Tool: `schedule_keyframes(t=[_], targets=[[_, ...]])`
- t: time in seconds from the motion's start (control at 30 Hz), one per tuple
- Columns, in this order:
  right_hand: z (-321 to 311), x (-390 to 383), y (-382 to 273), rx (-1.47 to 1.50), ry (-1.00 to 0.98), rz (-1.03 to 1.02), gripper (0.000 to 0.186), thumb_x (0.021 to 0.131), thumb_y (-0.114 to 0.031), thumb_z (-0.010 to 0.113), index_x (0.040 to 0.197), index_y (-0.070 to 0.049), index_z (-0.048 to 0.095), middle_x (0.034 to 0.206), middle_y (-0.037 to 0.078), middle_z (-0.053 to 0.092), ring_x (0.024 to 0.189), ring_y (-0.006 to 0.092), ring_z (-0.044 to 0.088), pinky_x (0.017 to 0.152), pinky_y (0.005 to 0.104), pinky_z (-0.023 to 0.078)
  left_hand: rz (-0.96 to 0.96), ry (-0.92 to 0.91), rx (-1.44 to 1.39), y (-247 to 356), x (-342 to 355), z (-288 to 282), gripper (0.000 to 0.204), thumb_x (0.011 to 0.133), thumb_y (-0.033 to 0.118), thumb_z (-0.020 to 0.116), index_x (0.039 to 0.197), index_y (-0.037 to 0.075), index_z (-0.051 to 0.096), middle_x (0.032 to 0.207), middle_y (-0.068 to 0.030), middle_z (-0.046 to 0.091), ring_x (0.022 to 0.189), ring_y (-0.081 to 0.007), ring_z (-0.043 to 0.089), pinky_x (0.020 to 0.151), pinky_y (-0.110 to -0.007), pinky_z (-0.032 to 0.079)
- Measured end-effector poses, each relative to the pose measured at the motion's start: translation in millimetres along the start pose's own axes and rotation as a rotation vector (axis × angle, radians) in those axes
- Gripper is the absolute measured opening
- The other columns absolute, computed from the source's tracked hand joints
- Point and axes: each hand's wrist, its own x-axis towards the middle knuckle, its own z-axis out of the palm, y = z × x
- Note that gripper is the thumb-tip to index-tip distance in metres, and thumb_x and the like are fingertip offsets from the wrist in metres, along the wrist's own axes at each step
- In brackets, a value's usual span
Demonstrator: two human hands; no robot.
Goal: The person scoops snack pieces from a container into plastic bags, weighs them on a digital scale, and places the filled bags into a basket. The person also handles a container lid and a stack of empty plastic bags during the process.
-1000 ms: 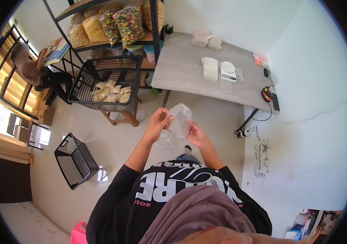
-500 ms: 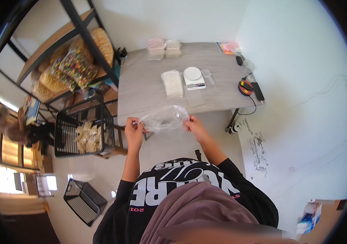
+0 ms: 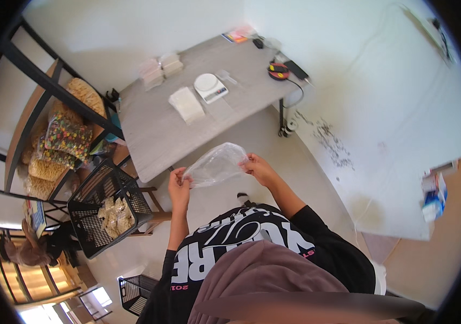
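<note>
A clear plastic bag (image 3: 217, 166) is stretched between my two hands, in front of my body and off the table's near edge. My left hand (image 3: 178, 183) pinches its left side, fingers closed on the film. At the bag's right side my right hand (image 3: 256, 168) grips it between thumb and fingers. Nothing can be made out inside the bag. Beyond it, on the grey table (image 3: 155, 148), lie a stack of clear plastic packets (image 3: 187, 105) and a white kitchen scale (image 3: 210, 88).
Left of the table, a black crate (image 3: 92, 210) holding bagged pale snacks sits on a wooden stool. A shelf (image 3: 17, 124) bears large snack bags (image 3: 68, 135). Another black crate (image 3: 133, 291) is on the floor. Another person (image 3: 30, 251) is at far left. A red-black cable reel (image 3: 278, 71) lies on the table.
My view has turned, so the table appears shifted up and left. The bag has been spread from a crumpled bunch into a wider, smoother shape; both hands still hold it.
</note>
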Motion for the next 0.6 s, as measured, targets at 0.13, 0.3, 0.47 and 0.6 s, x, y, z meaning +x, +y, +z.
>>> schedule_keyframes(t=[0.13,0.3,0.47,0.6], targets=[[9.8,-55.6,16.4,0.056,-0.03,0.067,0.031,0.084,-0.02,0.067,0.111,-0.008,0.057,0.108,0.003,0.06,0.094,0.0127,0.055,0.082,0.0288,0.043,-0.011,-0.075,0.034,-30.1,-39.1,-23.0,0.029,0.084,-0.004,0.056,0.113,-0.003,0.054,0.099,-0.0084,0.059,0.083,-0.0124,0.058,0.071,-0.026,0.052],[3.0,-122.6,74.3,0.321,-0.088,0.129,0.031,0.088,-0.028,0.066,0.112,-0.01,0.059,0.104,0.0,0.061,0.096,0.0097,0.053,0.082,0.0268,0.042,-0.082,-0.122,0.099,-49.3,-99.2,-40.4,0.024,0.086,0.004,0.063,0.107,-0.004,0.056,0.091,-0.0068,0.06,0.076,-0.0116,0.059,0.068,-0.025,0.053],[-5.7,-190.3,131.9,0.381,-0.003,0.173,0.029,0.088,-0.027,0.067,0.11,-0.012,0.059,0.1,-0.002,0.06,0.091,0.0093,0.053,0.08,0.0262,0.042,-0.117,-0.199,0.116,-78.3,-154.0,-45.9,0.014,0.086,0.004,0.063,0.097,-0.003,0.059,0.077,-0.004,0.059,0.064,-0.0097,0.057,0.063,-0.024,0.052],[-14.0,-227.0,154.3,0.26,0.13,0.165,0.026,0.082,-0.024,0.073,0.101,-0.012,0.059,0.094,-0.003,0.059,0.085,0.0086,0.053,0.077,0.0252,0.042,-0.132,-0.251,0.212,-74.4,-178.1,-31.5,0.008,0.085,0.004,0.063,0.091,-0.002,0.06,0.072,-0.0025,0.058,0.06,-0.0084,0.054,0.058,-0.023,0.049]])
